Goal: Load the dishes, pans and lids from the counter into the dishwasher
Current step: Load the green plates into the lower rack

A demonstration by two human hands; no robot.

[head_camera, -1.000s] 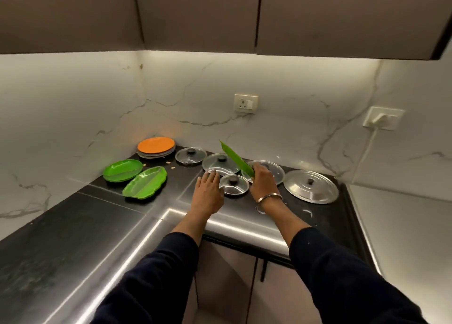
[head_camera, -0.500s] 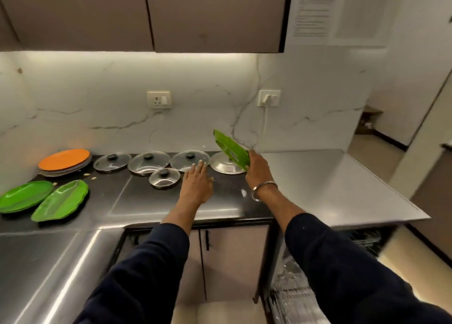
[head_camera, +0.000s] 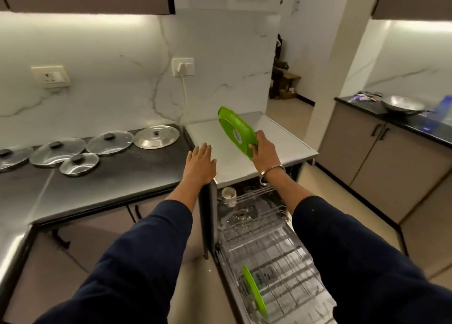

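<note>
Nearest, the rack (head_camera: 276,262) is pulled out below, with one green plate (head_camera: 255,292) already standing on edge between its tines. Above it the right hand (head_camera: 265,150) pinches a second plate (head_camera: 234,131) at its lower rim, thumb on the upper side and fingers curled under, holding it tilted over the steel counter (head_camera: 244,162). The left hand (head_camera: 199,163) hovers flat beside it, fingers straight, holding nothing. The plate looks like thin plastic: light, stiff, unlikely to break, probably a little slick, so a rim pinch should do, with the free hand steadying it into a slot. Farther left, five lids (head_camera: 110,142) lie on the black counter (head_camera: 117,174); the glass ones call for the knob and gentler handling.
</note>
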